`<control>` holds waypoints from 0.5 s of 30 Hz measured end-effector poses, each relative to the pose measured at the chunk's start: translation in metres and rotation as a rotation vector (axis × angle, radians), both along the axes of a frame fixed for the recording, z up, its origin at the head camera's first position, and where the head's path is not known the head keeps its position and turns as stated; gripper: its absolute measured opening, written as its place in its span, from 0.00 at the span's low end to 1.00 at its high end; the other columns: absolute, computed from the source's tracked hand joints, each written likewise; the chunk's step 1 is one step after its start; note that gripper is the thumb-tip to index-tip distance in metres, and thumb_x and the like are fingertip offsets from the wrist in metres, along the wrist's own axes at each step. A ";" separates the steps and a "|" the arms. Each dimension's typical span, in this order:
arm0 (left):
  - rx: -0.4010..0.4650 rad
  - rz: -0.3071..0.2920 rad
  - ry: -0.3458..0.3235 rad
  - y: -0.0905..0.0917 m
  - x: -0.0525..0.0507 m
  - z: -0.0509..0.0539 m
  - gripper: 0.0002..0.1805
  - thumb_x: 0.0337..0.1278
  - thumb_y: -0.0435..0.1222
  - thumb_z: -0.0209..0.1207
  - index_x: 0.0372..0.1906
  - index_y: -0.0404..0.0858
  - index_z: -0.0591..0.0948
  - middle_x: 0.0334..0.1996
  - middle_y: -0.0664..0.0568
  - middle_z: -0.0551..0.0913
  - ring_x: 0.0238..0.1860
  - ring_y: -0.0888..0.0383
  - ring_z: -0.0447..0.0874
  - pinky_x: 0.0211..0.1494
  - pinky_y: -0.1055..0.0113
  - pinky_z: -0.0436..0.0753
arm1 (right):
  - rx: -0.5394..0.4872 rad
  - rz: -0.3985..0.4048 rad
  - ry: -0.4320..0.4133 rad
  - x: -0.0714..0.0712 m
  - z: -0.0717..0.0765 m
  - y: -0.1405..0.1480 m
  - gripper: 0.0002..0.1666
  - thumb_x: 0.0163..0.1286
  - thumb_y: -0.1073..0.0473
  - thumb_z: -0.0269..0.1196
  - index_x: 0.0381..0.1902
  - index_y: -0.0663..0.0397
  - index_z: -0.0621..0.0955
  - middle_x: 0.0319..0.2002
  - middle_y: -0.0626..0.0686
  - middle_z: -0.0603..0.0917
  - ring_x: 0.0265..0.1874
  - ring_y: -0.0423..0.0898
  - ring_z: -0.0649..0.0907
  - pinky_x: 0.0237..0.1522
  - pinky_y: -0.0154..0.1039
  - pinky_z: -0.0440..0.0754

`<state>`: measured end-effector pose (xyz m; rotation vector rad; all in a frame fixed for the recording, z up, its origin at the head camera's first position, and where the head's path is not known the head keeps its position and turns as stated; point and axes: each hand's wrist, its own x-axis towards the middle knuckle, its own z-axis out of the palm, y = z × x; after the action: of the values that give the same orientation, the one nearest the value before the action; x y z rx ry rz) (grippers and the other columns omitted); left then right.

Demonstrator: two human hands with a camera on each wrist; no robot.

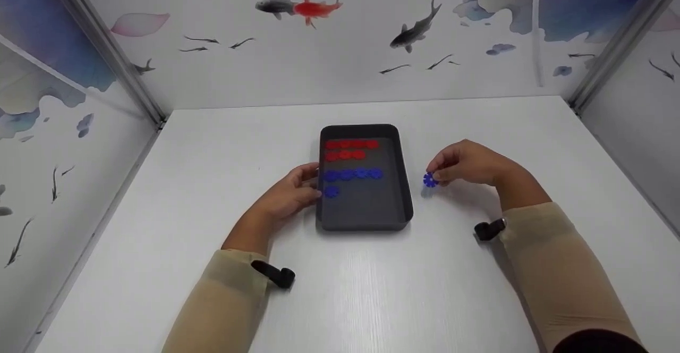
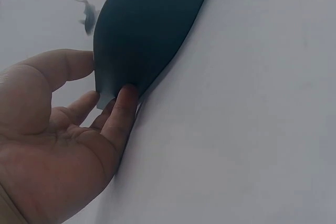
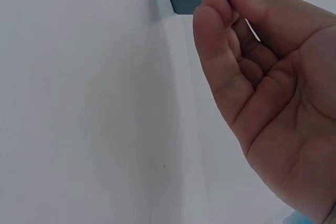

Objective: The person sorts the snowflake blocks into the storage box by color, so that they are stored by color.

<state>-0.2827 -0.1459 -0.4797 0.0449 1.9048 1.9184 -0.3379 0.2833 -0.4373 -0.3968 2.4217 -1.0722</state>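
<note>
A dark grey rectangular tray (image 1: 366,208) lies on the table. Inside, several red notched discs (image 1: 345,155) form two rows near the far end. Below them come a row of several blue notched discs (image 1: 347,174) and one single blue disc (image 1: 331,191) at the left. My left hand (image 1: 284,196) holds the tray's left side, its thumb at the rim and fingers against the outer wall in the left wrist view. To the right of the tray, my right hand (image 1: 470,167) pinches another blue notched disc (image 1: 430,179) between thumb and fingertips, just above the table.
The white table (image 1: 345,294) is bounded by a back wall (image 1: 350,76) printed with fish and by side panels. Dark wrist devices (image 1: 279,276) sit on both sleeves. Metal posts (image 1: 616,50) stand at the back corners.
</note>
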 end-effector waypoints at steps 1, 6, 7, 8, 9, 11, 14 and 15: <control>0.001 0.002 -0.002 0.000 0.000 0.000 0.42 0.67 0.24 0.61 0.82 0.46 0.63 0.78 0.51 0.69 0.77 0.53 0.73 0.78 0.54 0.77 | -0.019 0.007 0.009 0.000 0.002 -0.004 0.09 0.73 0.59 0.70 0.49 0.52 0.90 0.44 0.52 0.93 0.43 0.48 0.91 0.52 0.37 0.89; 0.012 -0.004 0.000 -0.001 0.000 -0.001 0.42 0.66 0.24 0.61 0.83 0.44 0.62 0.79 0.50 0.69 0.76 0.52 0.74 0.77 0.54 0.77 | -0.104 0.079 0.073 0.005 0.013 -0.027 0.08 0.73 0.61 0.70 0.48 0.54 0.90 0.42 0.53 0.94 0.40 0.47 0.91 0.52 0.38 0.89; 0.013 -0.008 0.001 -0.001 0.000 -0.001 0.43 0.66 0.24 0.61 0.83 0.44 0.62 0.79 0.50 0.68 0.77 0.52 0.74 0.77 0.54 0.77 | -0.111 0.094 0.079 0.007 0.015 -0.032 0.08 0.73 0.61 0.70 0.48 0.53 0.91 0.41 0.53 0.94 0.39 0.47 0.91 0.52 0.38 0.89; 0.012 -0.009 0.002 -0.001 0.000 -0.001 0.43 0.66 0.24 0.61 0.83 0.44 0.62 0.79 0.50 0.68 0.76 0.52 0.74 0.77 0.54 0.77 | -0.120 0.108 0.082 0.009 0.017 -0.038 0.08 0.73 0.60 0.71 0.48 0.53 0.91 0.41 0.53 0.94 0.39 0.47 0.90 0.52 0.38 0.89; 0.012 -0.009 0.001 -0.001 0.000 -0.001 0.43 0.66 0.24 0.61 0.83 0.44 0.62 0.79 0.51 0.68 0.76 0.52 0.74 0.78 0.54 0.77 | -0.126 0.120 0.080 0.010 0.020 -0.045 0.08 0.73 0.60 0.71 0.48 0.53 0.91 0.41 0.54 0.93 0.39 0.48 0.90 0.52 0.38 0.89; 0.011 -0.006 0.000 -0.001 0.000 -0.001 0.43 0.66 0.24 0.61 0.83 0.44 0.62 0.78 0.51 0.69 0.76 0.53 0.74 0.78 0.54 0.77 | -0.125 0.147 0.087 0.014 0.025 -0.059 0.08 0.73 0.59 0.71 0.47 0.51 0.91 0.40 0.54 0.93 0.39 0.49 0.90 0.51 0.39 0.90; 0.019 -0.001 -0.004 -0.002 0.000 0.000 0.43 0.65 0.24 0.61 0.83 0.45 0.62 0.78 0.51 0.69 0.76 0.53 0.75 0.78 0.55 0.77 | -0.117 0.174 0.117 0.019 0.037 -0.079 0.07 0.74 0.58 0.71 0.47 0.49 0.91 0.41 0.55 0.92 0.40 0.51 0.89 0.49 0.43 0.90; 0.021 0.002 -0.004 -0.002 0.000 0.000 0.43 0.65 0.24 0.61 0.83 0.45 0.62 0.78 0.51 0.69 0.76 0.53 0.75 0.77 0.55 0.77 | -0.113 0.179 0.133 0.019 0.041 -0.087 0.07 0.74 0.58 0.70 0.47 0.48 0.91 0.41 0.55 0.92 0.40 0.52 0.89 0.49 0.44 0.90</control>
<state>-0.2828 -0.1475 -0.4798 0.0450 1.8834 1.9385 -0.3185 0.1967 -0.3959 -0.7290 2.3908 -1.1383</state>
